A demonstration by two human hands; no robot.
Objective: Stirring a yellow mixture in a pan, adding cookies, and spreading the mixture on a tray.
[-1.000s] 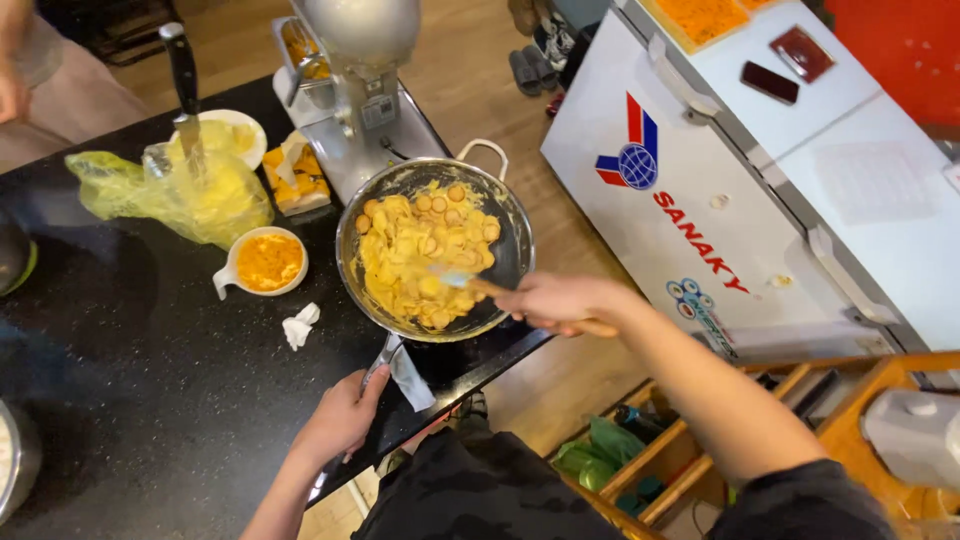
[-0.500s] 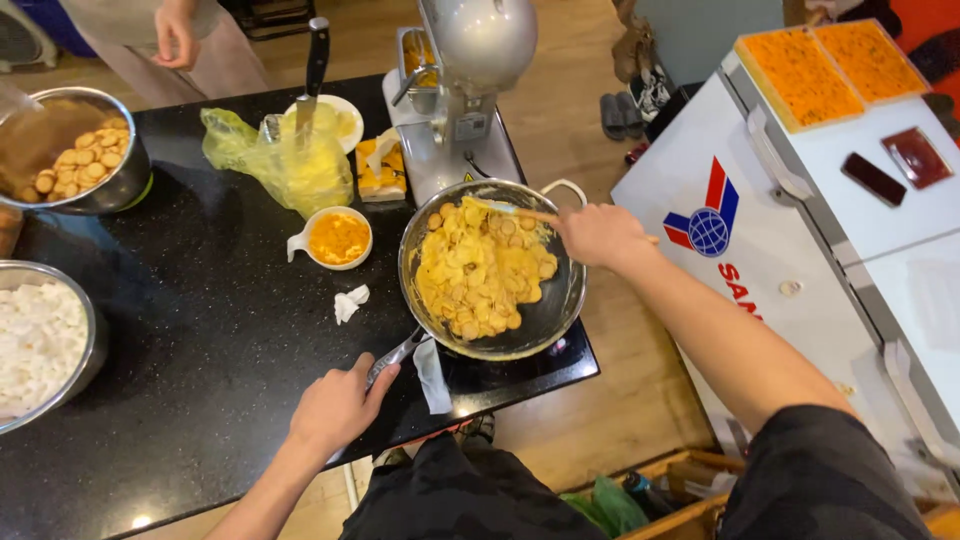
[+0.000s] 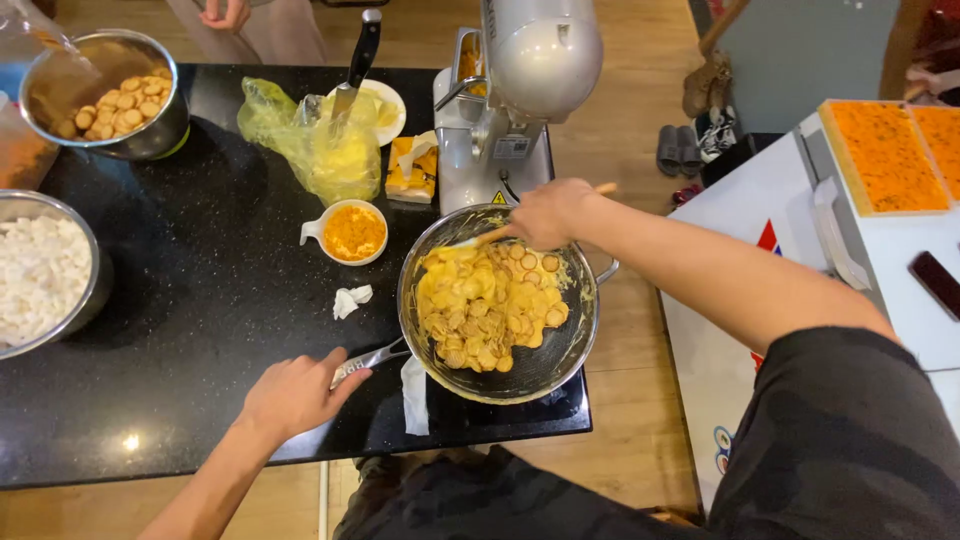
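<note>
The right hand (image 3: 545,213) is closing around a wooden spatula (image 3: 490,236), its tip dipping into the yellow-coated round pieces in the dark pan (image 3: 560,360). The pan is sitting at the near right edge of the black table (image 3: 200,300). The left hand (image 3: 290,397) is gripping the pan's metal handle (image 3: 365,360), fingers wrapped over its end. Just beyond the pan, a small white bowl of orange sauce (image 3: 353,232) is waiting beside a crumpled tissue (image 3: 350,299).
</note>
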